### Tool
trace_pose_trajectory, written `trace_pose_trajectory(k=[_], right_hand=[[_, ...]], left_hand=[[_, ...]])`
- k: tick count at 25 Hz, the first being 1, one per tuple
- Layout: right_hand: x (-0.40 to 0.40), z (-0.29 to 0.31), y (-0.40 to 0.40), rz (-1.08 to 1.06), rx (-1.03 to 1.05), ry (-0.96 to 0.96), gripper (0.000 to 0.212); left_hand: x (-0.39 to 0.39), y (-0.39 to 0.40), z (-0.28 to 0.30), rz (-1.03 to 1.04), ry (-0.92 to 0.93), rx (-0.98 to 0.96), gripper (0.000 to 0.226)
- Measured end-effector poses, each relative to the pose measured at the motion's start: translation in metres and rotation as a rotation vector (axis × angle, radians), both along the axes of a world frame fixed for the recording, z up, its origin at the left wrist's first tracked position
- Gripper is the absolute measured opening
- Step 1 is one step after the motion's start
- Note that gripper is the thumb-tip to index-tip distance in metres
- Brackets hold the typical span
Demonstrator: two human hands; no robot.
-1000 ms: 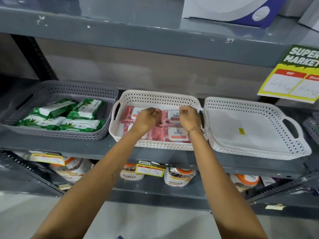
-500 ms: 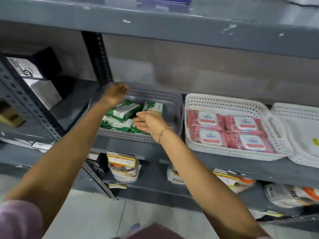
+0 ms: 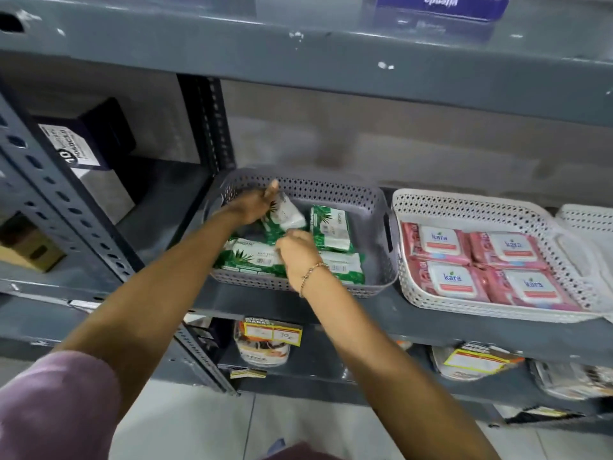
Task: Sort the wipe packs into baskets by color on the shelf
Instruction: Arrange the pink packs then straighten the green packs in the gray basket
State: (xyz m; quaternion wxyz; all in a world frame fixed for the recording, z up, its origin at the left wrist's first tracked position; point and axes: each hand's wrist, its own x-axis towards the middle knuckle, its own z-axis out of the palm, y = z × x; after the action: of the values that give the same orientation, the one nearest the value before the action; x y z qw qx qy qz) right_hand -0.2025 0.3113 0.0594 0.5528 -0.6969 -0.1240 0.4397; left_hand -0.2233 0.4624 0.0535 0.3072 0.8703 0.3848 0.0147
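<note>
Right, the green wipe packs [image 3: 252, 258] are all in the grey basket [image 3: 381, 207] on the shelf [image 3: 381, 310], and I'm fussing with the one at the back left: my left hand [image 3: 253, 204] is grasping that tilted green pack [image 3: 285, 217] at its far end, thumb up against the basket's rear wall, while my right hand [image 3: 297, 249] pinches the near corner of the same pack, fingers closed on the wrapper. Three more green packs lie flat around it, one to the right at the back and two along the front edge, partly under my wrist. Next door, just beside the grey basket, the white basket [image 3: 464, 202] holds four pink packs [image 3: 441, 242] laid two by two, labels up, looking tidy. Further right, a third white basket [image 3: 583, 215] pokes into view at the frame edge; I can't tell what is in it. By my reckoning the sorting is nearly done: colours are separated, no stray pack shows on the shelf, and what's left seems to be squaring this last green one flat with its neighbours.
</note>
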Motion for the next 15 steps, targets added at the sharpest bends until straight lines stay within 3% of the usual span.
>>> trace_pose_trajectory(k=[3,6,11,15], right_hand=[[0.020,0.008,0.014,0.007,-0.039,-0.056,0.017],[0.026,0.017,0.026,0.131,-0.145,-0.156,0.036],[0.016,0.019,0.017,0.235,-0.176,-0.228,0.038],[0.018,0.020,-0.002,-0.002,-0.034,-0.071,0.024]], left_hand=[[-0.010,-0.005,-0.006,0.278,-0.048,-0.006,0.083],[-0.024,-0.024,-0.010,0.445,-0.023,0.009,0.080],[-0.037,-0.035,-0.005,0.411,0.111,0.082,0.061],[-0.013,-0.034,-0.001,0.256,0.117,0.334,0.051]])
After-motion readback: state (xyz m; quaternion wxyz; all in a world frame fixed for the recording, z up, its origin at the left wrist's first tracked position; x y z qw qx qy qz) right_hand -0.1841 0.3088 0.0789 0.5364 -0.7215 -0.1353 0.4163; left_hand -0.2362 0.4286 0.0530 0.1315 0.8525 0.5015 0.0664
